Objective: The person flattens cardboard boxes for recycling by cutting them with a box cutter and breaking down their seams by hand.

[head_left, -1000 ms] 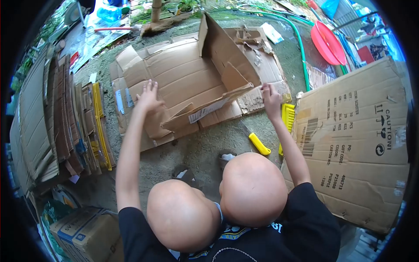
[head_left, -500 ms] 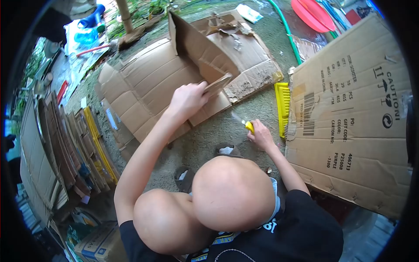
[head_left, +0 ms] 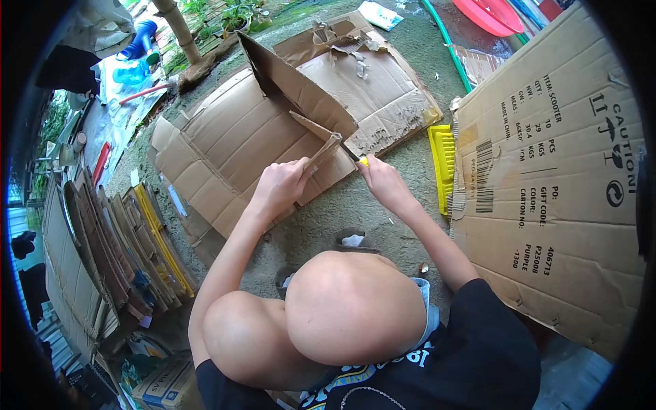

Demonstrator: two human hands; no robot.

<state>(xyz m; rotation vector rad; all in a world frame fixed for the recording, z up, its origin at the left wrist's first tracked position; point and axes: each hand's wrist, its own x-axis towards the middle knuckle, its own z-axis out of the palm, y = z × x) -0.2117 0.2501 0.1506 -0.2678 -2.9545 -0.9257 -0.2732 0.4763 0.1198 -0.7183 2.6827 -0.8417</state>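
My left hand [head_left: 281, 183] is closed around the edge of a folded cardboard flap [head_left: 321, 147]. The flap belongs to a flattened cardboard box [head_left: 212, 140] lying on the ground before me, and a larger panel [head_left: 297, 89] stands up from it. In my right hand [head_left: 386, 183] is a yellow-handled knife [head_left: 363, 161], mostly covered by the fingers. Its dark blade points up and left, right at the edge of the flap near the standing panel.
To my right leans a large printed carton [head_left: 540, 171], with a yellow slotted plastic piece [head_left: 442, 164] beside it. Stacked cardboard sheets [head_left: 130, 239] stand on the left. A green hose [head_left: 454, 51] and a red basin [head_left: 488, 15] lie at the back right.
My right hand has moved up and left, bringing the knife from above the bare ground to the cardboard. My left hand, still gripping the flap, has shifted slightly lower and left.
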